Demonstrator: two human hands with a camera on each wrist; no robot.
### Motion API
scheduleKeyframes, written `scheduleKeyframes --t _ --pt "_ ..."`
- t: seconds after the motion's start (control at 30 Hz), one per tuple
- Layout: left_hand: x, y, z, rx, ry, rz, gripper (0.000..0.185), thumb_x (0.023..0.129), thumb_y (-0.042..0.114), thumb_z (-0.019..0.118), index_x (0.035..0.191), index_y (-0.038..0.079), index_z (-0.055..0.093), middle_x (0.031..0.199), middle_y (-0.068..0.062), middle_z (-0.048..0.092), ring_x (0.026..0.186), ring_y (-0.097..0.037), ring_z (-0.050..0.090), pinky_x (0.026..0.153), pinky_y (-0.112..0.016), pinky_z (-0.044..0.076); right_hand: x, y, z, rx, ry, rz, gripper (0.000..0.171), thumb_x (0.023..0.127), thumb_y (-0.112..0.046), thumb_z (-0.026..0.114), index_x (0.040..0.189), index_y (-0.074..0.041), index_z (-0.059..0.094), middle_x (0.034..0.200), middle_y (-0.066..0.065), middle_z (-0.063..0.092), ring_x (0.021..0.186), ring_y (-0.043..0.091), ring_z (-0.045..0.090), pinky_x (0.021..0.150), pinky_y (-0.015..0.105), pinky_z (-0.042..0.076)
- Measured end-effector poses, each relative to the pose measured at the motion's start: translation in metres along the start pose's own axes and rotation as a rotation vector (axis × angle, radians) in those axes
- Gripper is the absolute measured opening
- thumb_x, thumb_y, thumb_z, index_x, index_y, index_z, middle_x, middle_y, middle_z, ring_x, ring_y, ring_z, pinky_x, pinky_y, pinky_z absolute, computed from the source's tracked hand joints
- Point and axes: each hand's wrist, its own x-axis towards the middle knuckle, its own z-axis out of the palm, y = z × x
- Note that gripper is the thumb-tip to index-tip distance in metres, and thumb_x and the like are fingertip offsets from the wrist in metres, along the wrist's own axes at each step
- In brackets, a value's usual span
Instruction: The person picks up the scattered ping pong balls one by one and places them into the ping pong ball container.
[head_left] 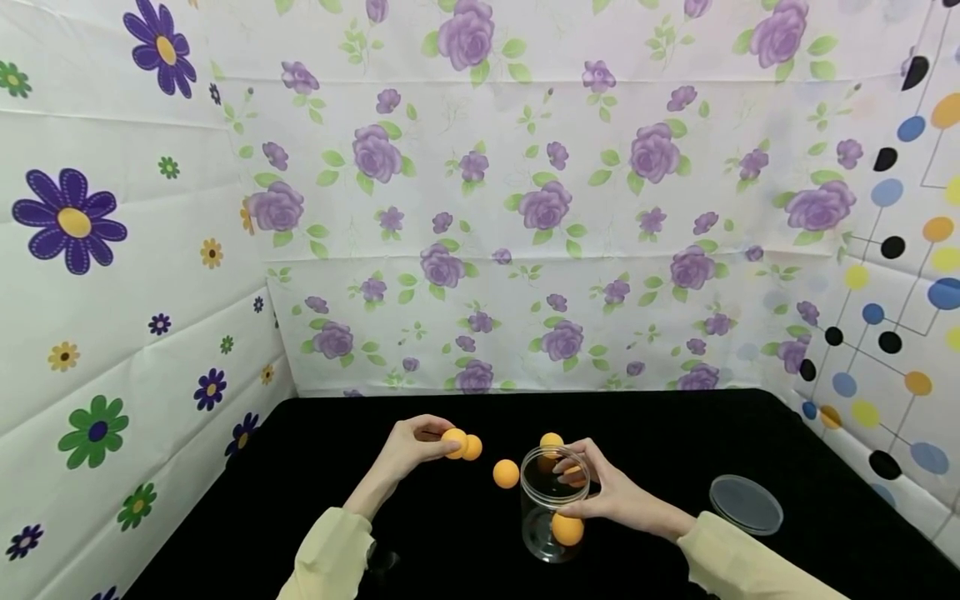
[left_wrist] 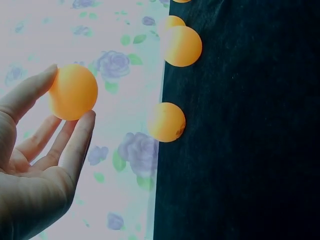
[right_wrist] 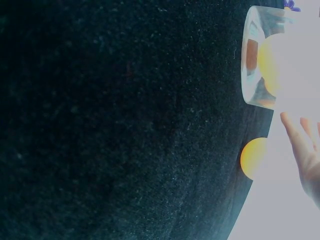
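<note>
An orange ball point(left_wrist: 73, 92) is pinched between the thumb and fingertips of the left hand point(head_left: 411, 446), raised just above the black counter point(head_left: 660, 433). A second ball point(head_left: 472, 447) lies on the counter just beside the held one, and a third ball point(head_left: 506, 473) sits between the two hands. The right hand point(head_left: 600, 492) is wrapped around the upper wall of a clear plastic jar point(head_left: 551, 504), fingers curled at the rim. One ball point(head_left: 567, 529) rests on the jar's bottom, and another ball point(head_left: 551, 440) is seen just behind the rim. The jar's clear lid point(head_left: 746, 503) lies on the counter, well apart to the right.

The balls are judged to be light, hollow and smooth; a fingertip pinch across the widest part is adequate, but they are likely to roll or bounce if released on the counter. The jar is judged to be stiff, light and easily tipped, so its wall is best gripped near the top.
</note>
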Motion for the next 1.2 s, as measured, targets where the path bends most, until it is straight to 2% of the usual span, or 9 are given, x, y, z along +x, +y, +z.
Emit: scheduleKeyframes --t 0.23,0.63,0.87,0.97,1.2 --pt "0.000 -0.001 0.004 0.014 -0.014 0.015 0.036 0.078 0.020 0.073 0.105 -0.001 0.063 0.097 -0.011 0.062 0.083 -0.024 0.060 0.070 -0.034 0.051 0.000 0.000 0.001 0.029 0.006 0.003 0.055 0.086 -0.010 0.063 0.128 -0.009 0.028 0.124 0.022 0.038 0.112 0.040 0.040 0.078 0.039 0.047" --pt "0.005 0.007 0.012 0.008 -0.048 0.025 0.035 0.079 0.021 0.072 0.106 0.001 0.063 0.097 -0.010 0.062 0.084 -0.024 0.060 0.071 -0.035 0.050 0.000 0.003 0.000 0.027 0.000 -0.007 0.055 0.086 -0.009 0.062 0.128 -0.006 0.027 0.124 0.022 0.038 0.113 0.039 0.040 0.080 0.038 0.047" --pt "-0.007 0.043 0.022 0.038 -0.072 0.037 0.034 0.082 0.014 0.069 0.108 -0.005 0.061 0.097 -0.015 0.062 0.083 -0.023 0.059 0.071 -0.035 0.049 0.001 0.001 0.001 0.033 0.005 -0.002 0.054 0.086 -0.009 0.063 0.127 -0.007 0.028 0.123 0.021 0.038 0.113 0.040 0.040 0.079 0.039 0.047" --pt "-0.004 0.041 0.024 0.030 -0.072 0.048 0.034 0.081 0.014 0.070 0.107 -0.005 0.061 0.096 -0.014 0.062 0.083 -0.023 0.060 0.069 -0.035 0.049 0.000 0.001 0.001 0.027 0.005 -0.002 0.055 0.085 -0.010 0.063 0.128 -0.007 0.028 0.124 0.021 0.038 0.112 0.040 0.040 0.080 0.039 0.047" --pt "0.010 0.026 0.029 -0.003 -0.082 0.069 0.035 0.078 0.018 0.073 0.106 0.000 0.063 0.097 -0.012 0.063 0.083 -0.024 0.060 0.068 -0.034 0.050 0.000 0.001 0.001 0.013 0.015 0.005 0.055 0.085 -0.010 0.064 0.127 -0.010 0.029 0.123 0.020 0.039 0.112 0.038 0.041 0.080 0.038 0.047"
